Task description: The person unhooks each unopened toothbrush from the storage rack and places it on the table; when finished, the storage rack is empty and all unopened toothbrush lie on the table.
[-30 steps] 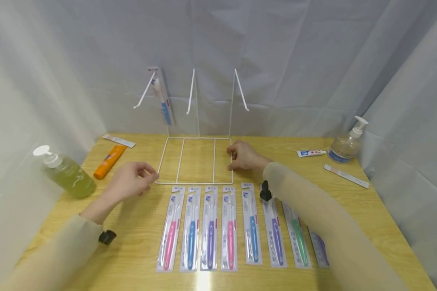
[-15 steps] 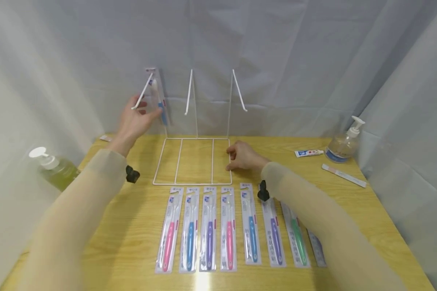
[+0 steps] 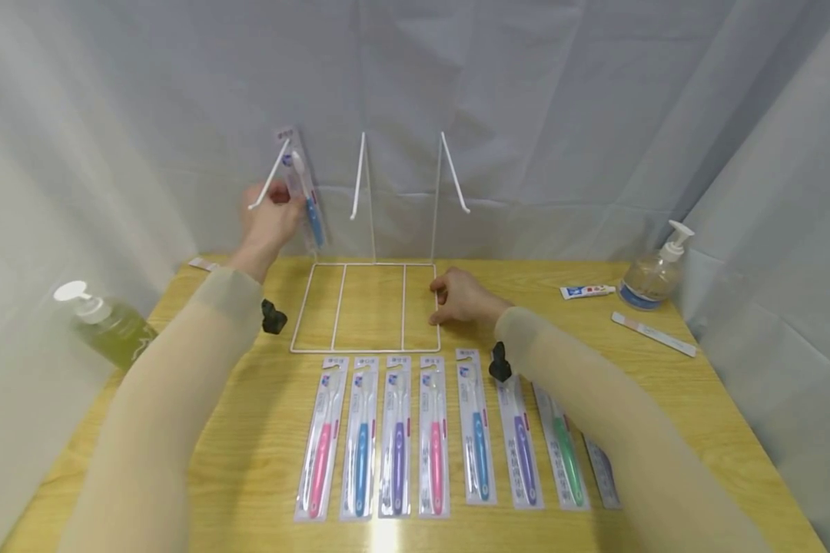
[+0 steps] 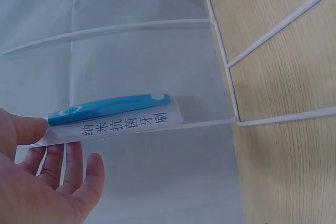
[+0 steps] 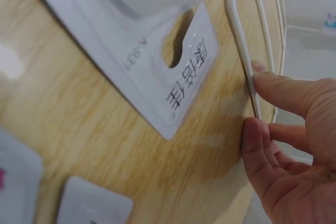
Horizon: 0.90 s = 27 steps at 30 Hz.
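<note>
A packaged toothbrush with a blue handle (image 3: 313, 219) hangs on the left hook of the white wire rack (image 3: 366, 351). My left hand (image 3: 268, 226) pinches the pack's edge, thumb on one side and fingers on the other, as the left wrist view shows beside the blue handle (image 4: 110, 107). At the rack's right side, my right hand (image 3: 465, 296) holds the base wire (image 5: 242, 40) between thumb and fingers. In front of the rack lies a row of several packaged toothbrushes (image 3: 399, 438) with pink, blue, purple and green handles; my right forearm partly covers those at the right end.
A green pump bottle (image 3: 114, 330) stands at the left, partly behind my sleeve. On the right are a clear pump bottle (image 3: 653, 273), a small toothpaste tube (image 3: 586, 292) and a slim white packet (image 3: 653, 334). The middle hook (image 3: 359, 177) and right hook (image 3: 454, 173) jut forward.
My left hand has risen from the rack's front left corner to the hanging toothbrush and taken hold of its pack, which has shifted slightly. My right hand stays at the rack's right side.
</note>
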### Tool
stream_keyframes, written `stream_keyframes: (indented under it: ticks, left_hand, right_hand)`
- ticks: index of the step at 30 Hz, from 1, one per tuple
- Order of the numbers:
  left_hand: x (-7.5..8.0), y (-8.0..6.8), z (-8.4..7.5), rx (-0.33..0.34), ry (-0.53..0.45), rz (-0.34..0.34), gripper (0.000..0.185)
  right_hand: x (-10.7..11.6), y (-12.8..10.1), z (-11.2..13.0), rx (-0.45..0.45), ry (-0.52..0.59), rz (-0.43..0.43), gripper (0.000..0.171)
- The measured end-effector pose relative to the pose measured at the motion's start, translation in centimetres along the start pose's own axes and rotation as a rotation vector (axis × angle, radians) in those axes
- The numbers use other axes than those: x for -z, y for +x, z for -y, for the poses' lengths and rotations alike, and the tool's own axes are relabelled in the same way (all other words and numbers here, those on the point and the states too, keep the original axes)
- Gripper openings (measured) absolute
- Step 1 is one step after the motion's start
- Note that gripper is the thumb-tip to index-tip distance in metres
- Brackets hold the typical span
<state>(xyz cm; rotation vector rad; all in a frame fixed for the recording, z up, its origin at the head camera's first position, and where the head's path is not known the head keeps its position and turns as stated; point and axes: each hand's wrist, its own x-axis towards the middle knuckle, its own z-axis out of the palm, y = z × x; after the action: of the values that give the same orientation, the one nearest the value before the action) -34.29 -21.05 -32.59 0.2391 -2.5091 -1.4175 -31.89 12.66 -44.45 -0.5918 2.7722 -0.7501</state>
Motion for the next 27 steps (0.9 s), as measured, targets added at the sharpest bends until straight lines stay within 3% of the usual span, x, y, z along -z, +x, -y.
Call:
stream_keyframes:
  ticks: [7, 16, 21, 27]
  left_hand:
    - [-0.1, -0.5, -0.4, -0.032, 0.000, 0.005, 0.036]
    - [-1.5, -2.4, -0.7, -0.184, -0.007, 0.102, 0.035]
    - [-1.3, -4.5, 0.1, -0.267, 0.003, 0.162, 0.031]
    - [0.3, -8.6, 2.7, -0.199, -0.006, 0.358, 0.031]
  right_hand:
    - [0.2, -0.2, -0.1, 0.002, -0.020, 0.001, 0.073]
    - [0.5, -0.3, -0.5, 0.009, -0.029, 0.002, 0.072]
    - [0.4, -0.3, -0.6, -0.001, -0.022, 0.004, 0.073]
    - [0.1, -0.2, -0.3, 0.011, -0.017, 0.007, 0.072]
